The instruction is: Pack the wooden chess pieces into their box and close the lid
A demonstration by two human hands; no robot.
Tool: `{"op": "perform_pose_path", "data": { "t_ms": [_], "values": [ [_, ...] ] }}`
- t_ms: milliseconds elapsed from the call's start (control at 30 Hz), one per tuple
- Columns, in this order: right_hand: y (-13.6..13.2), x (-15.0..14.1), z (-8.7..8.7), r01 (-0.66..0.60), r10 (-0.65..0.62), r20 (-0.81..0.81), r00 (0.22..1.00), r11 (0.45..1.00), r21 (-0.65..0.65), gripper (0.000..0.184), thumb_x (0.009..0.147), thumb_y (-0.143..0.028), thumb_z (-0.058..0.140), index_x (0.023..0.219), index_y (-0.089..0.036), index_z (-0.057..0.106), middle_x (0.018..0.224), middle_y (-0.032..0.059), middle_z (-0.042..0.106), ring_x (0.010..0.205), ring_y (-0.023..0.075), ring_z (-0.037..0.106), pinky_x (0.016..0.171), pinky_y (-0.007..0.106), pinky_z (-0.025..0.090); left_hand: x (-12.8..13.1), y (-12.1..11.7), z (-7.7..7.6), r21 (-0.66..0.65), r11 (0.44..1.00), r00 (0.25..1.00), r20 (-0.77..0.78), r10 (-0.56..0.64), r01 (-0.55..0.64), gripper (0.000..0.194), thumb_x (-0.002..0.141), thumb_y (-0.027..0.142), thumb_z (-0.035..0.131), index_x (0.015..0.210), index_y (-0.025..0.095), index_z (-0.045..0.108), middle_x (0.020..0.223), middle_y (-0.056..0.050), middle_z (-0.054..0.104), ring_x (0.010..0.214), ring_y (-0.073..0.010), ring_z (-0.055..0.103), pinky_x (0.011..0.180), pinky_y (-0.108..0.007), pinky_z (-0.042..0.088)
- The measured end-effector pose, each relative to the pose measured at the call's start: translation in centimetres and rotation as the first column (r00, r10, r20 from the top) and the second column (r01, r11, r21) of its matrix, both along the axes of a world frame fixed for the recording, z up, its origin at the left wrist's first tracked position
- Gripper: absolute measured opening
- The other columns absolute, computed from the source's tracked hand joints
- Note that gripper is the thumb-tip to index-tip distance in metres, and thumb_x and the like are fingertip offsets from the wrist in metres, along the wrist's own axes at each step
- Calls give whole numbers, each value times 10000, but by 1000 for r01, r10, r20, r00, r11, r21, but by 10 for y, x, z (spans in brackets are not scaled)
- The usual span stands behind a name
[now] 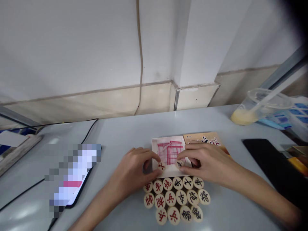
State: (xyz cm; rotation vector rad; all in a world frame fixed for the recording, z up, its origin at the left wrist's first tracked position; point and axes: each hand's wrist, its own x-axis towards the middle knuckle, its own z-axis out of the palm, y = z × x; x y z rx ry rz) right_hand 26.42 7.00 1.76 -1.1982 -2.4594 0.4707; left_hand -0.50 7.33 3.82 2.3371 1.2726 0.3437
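Observation:
My left hand pinches a round wooden chess piece with a red character at the near edge of a small open box. My right hand pinches another round piece with a black character beside it, over the same box. Inside the box lies a folded sheet with red grid lines. Several more round pieces, marked in red or black, lie in rows on the grey table just in front of the box.
A phone with a lit screen lies at the left, a cable running from it. A dark tablet lies at the right. A tipped plastic cup with yellow liquid lies at the back right. The box lid is behind my right hand.

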Motion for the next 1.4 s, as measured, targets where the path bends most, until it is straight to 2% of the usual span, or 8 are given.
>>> {"op": "perform_pose_path", "data": {
  "t_ms": [100, 233, 367, 500, 767, 933, 1100, 1400],
  "values": [
    [0, -3, -4, 24, -24, -2, 1000, 999, 31, 144, 920, -343, 660, 1034, -310, 741, 768, -24, 666, 749, 143, 614, 666, 275, 423, 4, -2, -4, -14, 1000, 1000, 1, 17, -17, 133, 840, 292, 739, 968, 258, 723, 679, 50, 615, 682, -146, 579, 714, -304, 401],
    [-3, -6, -5, 26, -27, 17, 999, 996, 82, 167, 930, -361, 654, 1067, -299, 726, 796, -27, 687, 789, 155, 629, 704, 289, 451, 10, -7, -10, 50, 997, 998, -7, 62, -62, 139, 865, 257, 709, 1005, 254, 710, 695, 48, 623, 684, -156, 583, 722, -324, 376],
    [-3, -5, -4, 46, -49, 30, 998, 995, 92, 189, 905, -358, 675, 1074, -287, 721, 905, -13, 722, 876, 180, 660, 729, 303, 475, 10, -9, -11, 110, 992, 998, 2, 62, -62, 192, 875, 307, 715, 1060, 257, 708, 708, 38, 630, 683, -163, 581, 714, -329, 361],
    [-2, -7, -6, 27, -30, 41, 999, 997, 76, 156, 919, -340, 652, 1045, -278, 721, 896, -14, 720, 854, 172, 657, 733, 306, 486, 9, -6, -11, 119, 992, 999, -23, 47, -44, 160, 867, 332, 735, 1010, 260, 730, 717, 31, 626, 687, -158, 576, 707, -319, 379],
    [-5, -14, -12, 59, -60, 10, 998, 993, 104, 201, 945, -369, 630, 1098, -256, 695, 1035, 8, 740, 970, 199, 674, 850, 365, 528, 12, -6, -20, 114, 992, 995, 86, 47, -57, 180, 929, 307, 645, 1071, 237, 731, 786, -2, 612, 682, -141, 538, 646, -287, 426],
    [-5, -15, -9, 44, -47, 27, 999, 993, 109, 183, 944, -353, 630, 1069, -239, 700, 987, 13, 729, 929, 200, 674, 793, 357, 534, 13, -6, -20, 118, 991, 996, 60, 63, -69, 153, 916, 316, 659, 1026, 226, 719, 758, 9, 598, 680, -142, 536, 658, -291, 420],
    [-4, -16, -10, 38, -35, -20, 999, 991, 131, 175, 943, -338, 630, 1074, -246, 701, 1029, 16, 736, 988, 204, 676, 854, 367, 535, 11, -7, -20, 134, 989, 998, 44, 53, -59, 136, 907, 292, 668, 1018, 225, 708, 750, 11, 603, 682, -149, 541, 677, -306, 422],
    [-3, -18, -12, 40, -34, -43, 999, 989, 140, 168, 948, -353, 629, 1051, -244, 703, 996, 10, 734, 956, 194, 677, 818, 355, 548, 11, -7, -17, 165, 984, 998, 45, 54, -60, 128, 898, 290, 692, 1009, 226, 705, 708, 28, 581, 647, -148, 540, 678, -317, 408]
  ]
}}
